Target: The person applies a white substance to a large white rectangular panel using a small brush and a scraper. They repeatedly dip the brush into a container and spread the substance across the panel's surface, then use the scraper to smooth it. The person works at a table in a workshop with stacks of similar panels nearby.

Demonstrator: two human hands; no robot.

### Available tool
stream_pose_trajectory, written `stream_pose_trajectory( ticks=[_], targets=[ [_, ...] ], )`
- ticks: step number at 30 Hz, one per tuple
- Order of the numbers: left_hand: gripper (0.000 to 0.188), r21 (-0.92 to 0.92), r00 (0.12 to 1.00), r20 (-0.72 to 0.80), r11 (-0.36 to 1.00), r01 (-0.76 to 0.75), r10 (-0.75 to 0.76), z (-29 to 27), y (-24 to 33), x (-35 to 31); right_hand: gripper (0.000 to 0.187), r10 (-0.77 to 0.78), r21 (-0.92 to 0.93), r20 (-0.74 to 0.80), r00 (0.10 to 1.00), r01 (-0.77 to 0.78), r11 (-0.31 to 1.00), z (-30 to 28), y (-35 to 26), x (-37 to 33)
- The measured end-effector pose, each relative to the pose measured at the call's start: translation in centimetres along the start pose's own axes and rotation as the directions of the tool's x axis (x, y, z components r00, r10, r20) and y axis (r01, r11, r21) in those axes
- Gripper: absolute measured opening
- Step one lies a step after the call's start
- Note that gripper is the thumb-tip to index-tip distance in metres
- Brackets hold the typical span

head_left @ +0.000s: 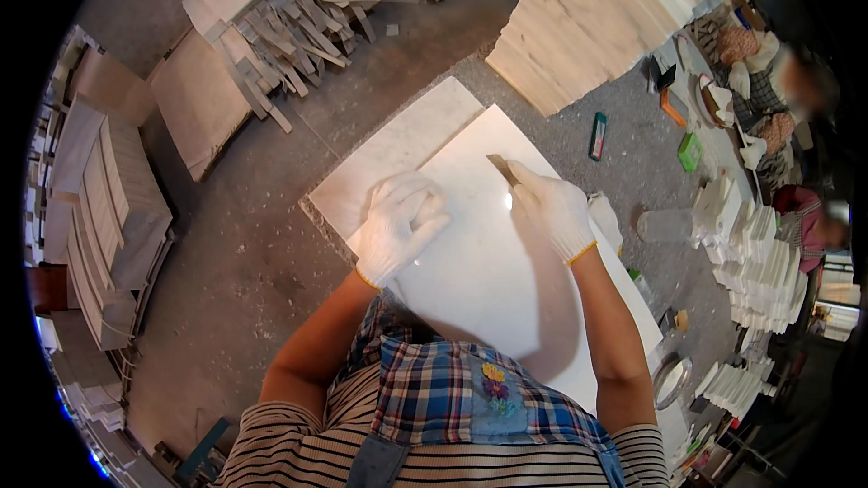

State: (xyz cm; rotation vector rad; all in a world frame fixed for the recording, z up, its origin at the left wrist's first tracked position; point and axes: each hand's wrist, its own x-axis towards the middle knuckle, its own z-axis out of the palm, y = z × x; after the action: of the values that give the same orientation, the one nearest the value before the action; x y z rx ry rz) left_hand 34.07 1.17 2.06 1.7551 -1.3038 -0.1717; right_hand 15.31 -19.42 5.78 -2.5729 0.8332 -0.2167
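A smooth white stone slab (475, 248) lies in front of me, on top of another pale slab (389, 149) that shows at its far left. White knitted gloves with yellow cuffs cover both hands. My left hand (402, 221) rests over the left edge of the top slab, fingers loosely bent, thumb apart and nothing visible in it. In my right hand (547, 208) is a small flat metal scraper blade (500, 168), pinched between fingers and thumb. The blade points up and left over the slab's far part. A small bright spot shines beside the right fingers.
Stacked slabs (127, 208) stand at the left. Stone offcut strips (289, 45) are piled at the far left, and large pale slabs (606, 23) at the far right. A green box (598, 136), a plastic container (665, 226) and white tile stacks (755, 262) lie rightward, near other people.
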Motion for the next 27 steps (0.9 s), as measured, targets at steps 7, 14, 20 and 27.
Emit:
stream_pose_trajectory(
  ticks=[7, 14, 20, 27],
  targets=[
    [0.048, -0.123, 0.913, 0.169, 0.911, 0.392, -0.371, 1.8, -1.8, -2.8, 0.051, 0.365, 0.135, 0.02, 0.931, -0.364, 0.921, 0.7, 0.3, 0.6],
    [0.065, -0.419, 0.931, 0.103, 0.833, 0.361, -0.351, 3.6, -5.1, -3.4, 0.075, 0.149, 0.245, 0.062, 0.987, -0.16, 0.956, -1.3, 2.8, 0.4],
    [0.049, -0.241, 0.921, 0.191, 0.893, 0.38, -0.34, 4.2, -8.6, -3.7, 0.062, 0.244, 0.485, -0.105, 0.964, -0.164, 0.859, -0.9, 2.4, -1.7],
    [0.013, -0.225, 0.98, -0.024, 0.956, 0.186, -0.196, 4.5, -5.7, -2.9, 0.04, 0.277, 0.639, -0.04, 0.96, -0.189, 0.746, -2.6, 0.9, -3.1]
  ],
)
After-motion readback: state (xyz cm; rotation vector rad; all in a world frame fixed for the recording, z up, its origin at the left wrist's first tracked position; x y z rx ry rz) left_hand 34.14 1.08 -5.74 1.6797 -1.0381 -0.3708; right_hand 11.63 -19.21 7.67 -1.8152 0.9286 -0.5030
